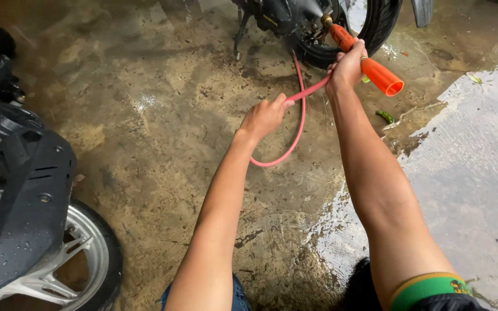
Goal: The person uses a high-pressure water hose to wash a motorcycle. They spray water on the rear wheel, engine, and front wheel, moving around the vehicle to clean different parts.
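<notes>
- An orange spray gun (365,59) sits near the top of the view, right of centre, tilted so its brass nozzle points up-left at the rear wheel (370,29) of a dark motorcycle (278,17), and its open orange butt end points down-right.
- A fine mist of water leaves the nozzle toward the motorcycle's underside.
- The right hand (347,66) is clenched around the middle of the spray gun, fingers wrapped over the barrel.
- A pink hose (301,124) runs from the spray gun down to the left, loops across the floor and curves back up toward the wheel.
- The left hand (265,115) pinches the pink hose between thumb and fingers, just below and left of the right hand, holding that stretch off the ground.
- Both forearms reach forward from the bottom edge; a green band shows on the right sleeve.
- The concrete floor (162,115) is wet and stained brown, with paler wet paving on the right.
- A small green scrap (385,117) lies on the floor below the spray gun.
- At the left edge stands a second motorcycle (24,196), with a black fender over a silver wheel.
</notes>
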